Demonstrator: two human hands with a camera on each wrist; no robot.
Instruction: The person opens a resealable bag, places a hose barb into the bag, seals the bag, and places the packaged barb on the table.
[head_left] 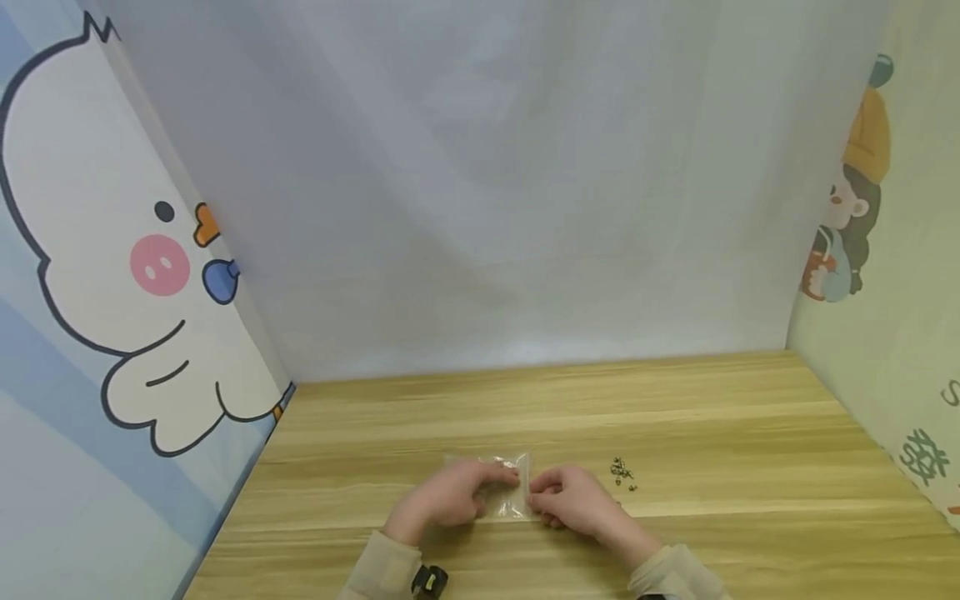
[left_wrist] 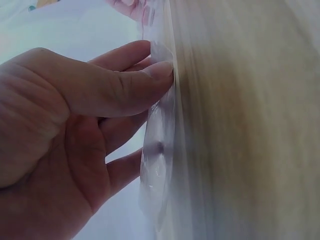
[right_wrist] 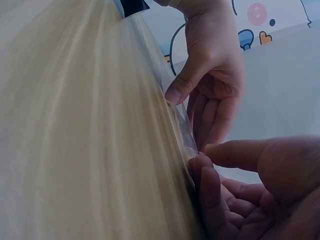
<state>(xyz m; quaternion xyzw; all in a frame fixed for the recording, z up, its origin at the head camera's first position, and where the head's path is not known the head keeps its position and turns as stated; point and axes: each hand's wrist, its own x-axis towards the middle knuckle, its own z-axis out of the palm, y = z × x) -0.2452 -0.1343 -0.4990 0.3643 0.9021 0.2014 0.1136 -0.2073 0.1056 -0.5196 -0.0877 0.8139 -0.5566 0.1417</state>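
Observation:
A small clear plastic bag (head_left: 512,502) lies on the wooden table between my two hands. My left hand (head_left: 448,493) rests on its left part, index finger stretched across the film and thumb apart from it, lower down. In the left wrist view, the left thumb (left_wrist: 161,70) touches the bag's edge close to the tabletop. With thumb and index finger, my right hand (head_left: 573,502) pinches the bag's right edge. The right wrist view shows that pinch at the film (right_wrist: 186,135), with the right hand's other fingers curled beneath. What the bag holds, if anything, cannot be made out.
A loose cluster of small dark metallic pieces (head_left: 621,471) lies on the table (head_left: 360,442) just beyond the right hand. A pale curtain-like wall (head_left: 480,208) stands behind the table. Printed cartoon panels flank it on both sides.

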